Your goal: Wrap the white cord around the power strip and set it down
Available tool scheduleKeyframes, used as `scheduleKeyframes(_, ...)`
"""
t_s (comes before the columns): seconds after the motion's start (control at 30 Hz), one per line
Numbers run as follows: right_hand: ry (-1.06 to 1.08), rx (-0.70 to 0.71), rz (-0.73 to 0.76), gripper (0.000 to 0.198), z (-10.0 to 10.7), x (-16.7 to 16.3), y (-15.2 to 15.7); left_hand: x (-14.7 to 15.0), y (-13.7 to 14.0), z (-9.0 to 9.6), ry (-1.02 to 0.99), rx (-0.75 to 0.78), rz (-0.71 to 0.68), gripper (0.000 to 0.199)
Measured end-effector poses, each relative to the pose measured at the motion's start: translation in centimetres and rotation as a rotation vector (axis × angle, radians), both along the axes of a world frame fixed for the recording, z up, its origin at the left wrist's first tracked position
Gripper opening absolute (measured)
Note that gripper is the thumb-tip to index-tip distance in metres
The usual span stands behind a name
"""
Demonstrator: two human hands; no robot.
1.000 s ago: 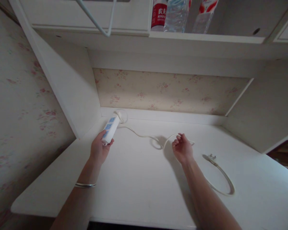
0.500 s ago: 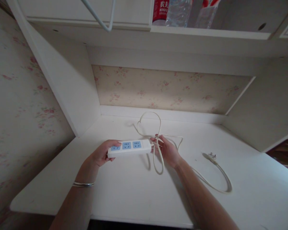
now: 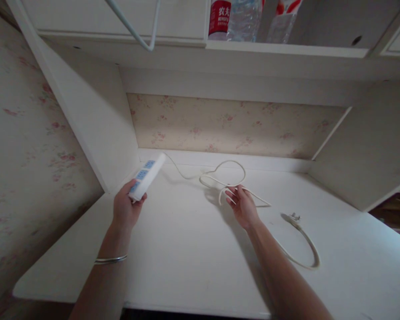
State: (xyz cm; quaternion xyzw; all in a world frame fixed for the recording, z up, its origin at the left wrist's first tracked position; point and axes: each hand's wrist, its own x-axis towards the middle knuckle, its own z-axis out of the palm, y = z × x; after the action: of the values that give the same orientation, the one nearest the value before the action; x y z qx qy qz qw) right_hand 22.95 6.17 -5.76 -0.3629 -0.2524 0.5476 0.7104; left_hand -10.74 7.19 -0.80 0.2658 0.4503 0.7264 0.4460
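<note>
A white power strip (image 3: 149, 178) with blue sockets is gripped at its near end by my left hand (image 3: 126, 204). It is tilted, its far end pointing up and to the right toward the back of the desk. From that end a thin cream power cord (image 3: 177, 169) runs right into loose loops. My right hand (image 3: 243, 206) pinches the looped cord between thumb and fingers, above the desk. The cord's plug (image 3: 295, 217) lies on the desk to the right, prongs up, with a curve of cord beside it.
The white desk (image 3: 186, 266) has side panels left and right and a low ledge at the back. Overhead, a shelf (image 3: 286, 50) holds a red-labelled bottle (image 3: 220, 20) and other clear plastic bottles (image 3: 245, 22). A pale metal bar (image 3: 133, 26) hangs at the upper left.
My left hand has swung the power strip left and turned it from level to tilted, away from my right hand. My right hand has moved slightly right with the cord; the loops spread out.
</note>
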Motion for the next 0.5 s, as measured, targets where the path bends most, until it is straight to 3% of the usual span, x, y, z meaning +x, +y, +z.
scheduleKeyframes(0.1,-0.011,-0.018,0.061,0.021,-0.2,-0.5,-0.1,-0.7,0.3,0.1,-0.166,0.218,0.055,0.016)
scheduleKeyframes(0.17,-0.002,0.009,0.075,0.02,-0.3,-0.7,-0.1,-0.9,0.5,0.1,-0.126,0.253,0.111,0.017)
scheduleKeyframes(0.37,-0.041,0.028,-0.018,0.019,-0.2,-0.2,0.0,-0.3,1.1,-1.0,0.12,0.217,0.21,0.021)
scheduleKeyframes(0.5,-0.072,-0.035,0.031,0.021,0.2,-0.5,-0.4,-0.5,2.1,-2.6,0.363,0.061,0.224,0.025)
